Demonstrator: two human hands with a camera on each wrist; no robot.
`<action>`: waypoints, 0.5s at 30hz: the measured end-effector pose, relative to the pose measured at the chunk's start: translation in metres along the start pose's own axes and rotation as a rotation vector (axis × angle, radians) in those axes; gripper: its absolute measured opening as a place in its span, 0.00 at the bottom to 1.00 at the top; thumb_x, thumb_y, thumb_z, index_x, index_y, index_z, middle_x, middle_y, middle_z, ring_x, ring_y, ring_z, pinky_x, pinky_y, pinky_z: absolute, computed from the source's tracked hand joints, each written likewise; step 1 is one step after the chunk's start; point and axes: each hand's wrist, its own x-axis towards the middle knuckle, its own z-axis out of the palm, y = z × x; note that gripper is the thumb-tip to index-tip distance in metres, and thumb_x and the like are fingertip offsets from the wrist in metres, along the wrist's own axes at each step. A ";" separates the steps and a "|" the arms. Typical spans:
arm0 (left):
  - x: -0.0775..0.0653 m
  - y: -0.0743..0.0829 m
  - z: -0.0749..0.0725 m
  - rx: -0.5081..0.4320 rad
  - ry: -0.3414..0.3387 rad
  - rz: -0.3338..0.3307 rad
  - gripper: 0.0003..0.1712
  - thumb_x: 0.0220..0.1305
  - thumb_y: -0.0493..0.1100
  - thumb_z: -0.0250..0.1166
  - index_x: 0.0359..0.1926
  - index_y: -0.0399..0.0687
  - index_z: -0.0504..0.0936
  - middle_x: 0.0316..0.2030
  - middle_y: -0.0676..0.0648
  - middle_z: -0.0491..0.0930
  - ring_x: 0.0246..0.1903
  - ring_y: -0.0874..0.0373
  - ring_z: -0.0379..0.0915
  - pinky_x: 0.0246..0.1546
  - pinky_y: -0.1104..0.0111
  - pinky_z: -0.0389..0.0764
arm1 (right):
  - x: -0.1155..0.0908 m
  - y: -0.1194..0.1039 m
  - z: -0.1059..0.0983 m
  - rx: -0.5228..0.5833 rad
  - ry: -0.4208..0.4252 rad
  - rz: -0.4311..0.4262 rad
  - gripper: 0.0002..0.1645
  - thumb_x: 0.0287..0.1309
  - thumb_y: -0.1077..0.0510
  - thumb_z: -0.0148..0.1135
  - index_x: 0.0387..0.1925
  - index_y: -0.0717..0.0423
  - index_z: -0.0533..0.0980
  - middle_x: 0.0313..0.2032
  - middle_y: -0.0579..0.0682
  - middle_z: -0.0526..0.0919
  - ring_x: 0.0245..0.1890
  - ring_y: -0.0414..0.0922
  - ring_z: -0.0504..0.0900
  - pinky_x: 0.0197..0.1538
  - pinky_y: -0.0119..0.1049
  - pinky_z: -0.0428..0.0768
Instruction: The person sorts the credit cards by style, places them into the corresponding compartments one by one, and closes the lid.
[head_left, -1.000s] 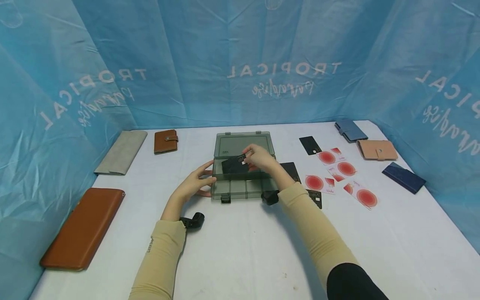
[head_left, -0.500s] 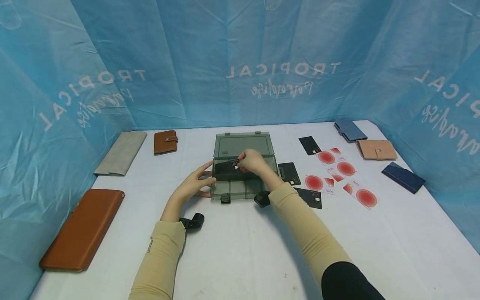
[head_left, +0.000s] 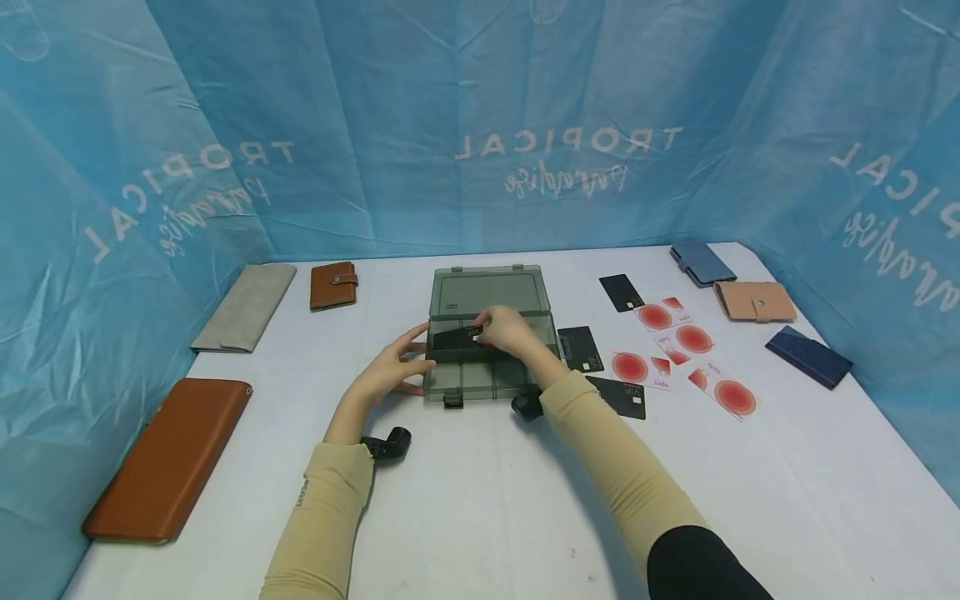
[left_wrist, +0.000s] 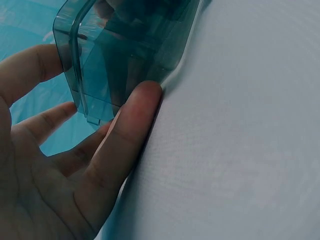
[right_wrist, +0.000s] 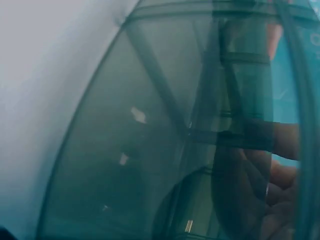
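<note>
A translucent grey-green plastic box (head_left: 480,392) with compartments lies on the table, its lid (head_left: 491,292) folded back. My left hand (head_left: 386,367) rests against the box's left side with extended fingers. The left wrist view shows the thumb (left_wrist: 135,115) along the clear wall. With thumb and fingertips, my right hand (head_left: 510,332) pinches the right end of a black VIP card (head_left: 453,337) inside the far compartment. In the right wrist view, the box wall (right_wrist: 120,125) fills much of the picture, and parts of the right hand (right_wrist: 260,195) show through it.
Black cards (head_left: 581,348) and red-and-white cards (head_left: 630,367) lie right of the box. Further right are a blue wallet (head_left: 701,263), a peach wallet (head_left: 753,301) and a navy one (head_left: 808,357). Brown wallets (head_left: 168,458) and a grey one (head_left: 246,307) lie left.
My right hand has moved slightly left and down with the black card, which now sits lower in the far compartment. The left hand has stayed against the box.
</note>
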 end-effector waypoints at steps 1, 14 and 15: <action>0.000 0.000 0.000 -0.004 -0.001 0.001 0.43 0.63 0.38 0.58 0.73 0.57 0.46 0.66 0.34 0.50 0.56 0.36 0.64 0.34 0.57 0.82 | 0.000 0.001 0.000 -0.021 -0.007 -0.007 0.17 0.58 0.63 0.60 0.50 0.59 0.76 0.34 0.54 0.77 0.26 0.43 0.72 0.29 0.33 0.70; 0.001 -0.001 0.001 0.003 0.006 -0.005 0.43 0.64 0.38 0.58 0.73 0.59 0.46 0.66 0.35 0.50 0.56 0.36 0.64 0.34 0.57 0.82 | -0.004 -0.002 0.000 -0.227 -0.154 -0.058 0.25 0.63 0.62 0.38 0.59 0.60 0.70 0.59 0.56 0.72 0.61 0.53 0.68 0.60 0.46 0.69; 0.001 -0.001 0.001 -0.001 0.002 -0.005 0.43 0.64 0.38 0.58 0.73 0.59 0.45 0.66 0.34 0.50 0.56 0.36 0.64 0.35 0.57 0.82 | -0.004 -0.002 0.000 -0.224 -0.157 -0.055 0.25 0.64 0.62 0.38 0.60 0.60 0.70 0.60 0.56 0.71 0.61 0.53 0.68 0.61 0.46 0.69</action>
